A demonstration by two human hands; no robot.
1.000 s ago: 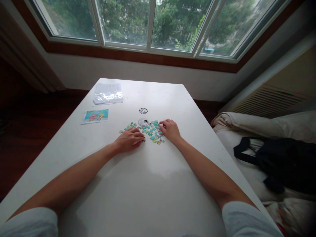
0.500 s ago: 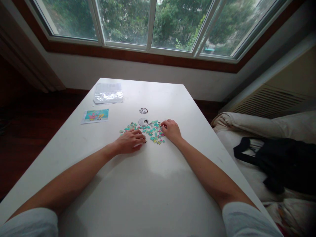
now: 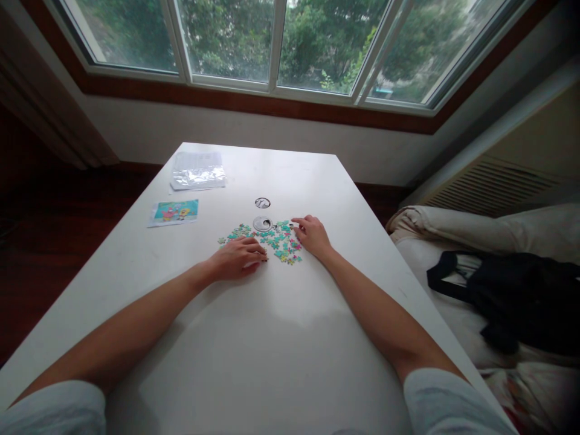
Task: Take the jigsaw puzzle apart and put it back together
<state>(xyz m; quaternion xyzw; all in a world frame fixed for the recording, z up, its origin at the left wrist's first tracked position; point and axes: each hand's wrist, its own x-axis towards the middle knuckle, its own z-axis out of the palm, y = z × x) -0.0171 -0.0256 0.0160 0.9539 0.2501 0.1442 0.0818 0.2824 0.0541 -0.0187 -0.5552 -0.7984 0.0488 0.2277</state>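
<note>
Small turquoise, yellow and pink jigsaw puzzle pieces (image 3: 284,238) lie in a loose heap on the white table (image 3: 263,338). At the heap's near left side is my left hand (image 3: 239,258), palm down, its fingertips pinched around a small dark-edged puzzle piece that is mostly hidden. My right hand (image 3: 313,234) rests at the right edge of the heap. Its index finger is stretched out and touches the pieces there, while the other fingers curl apart from it. Two round black-and-white printed shapes, one nearer (image 3: 262,224) and one farther (image 3: 262,203), lie behind the heap.
A picture card (image 3: 176,212) with cartoon figures lies on the left of the table. Behind it is a clear plastic bag (image 3: 198,171) with paper. Right of the table, dark clothing (image 3: 521,296) lies on a pale couch (image 3: 471,232). A window (image 3: 226,42) spans the far wall.
My right hand has shifted slightly away from me, and its index finger has straightened over the pieces. The left hand stays almost in place.
</note>
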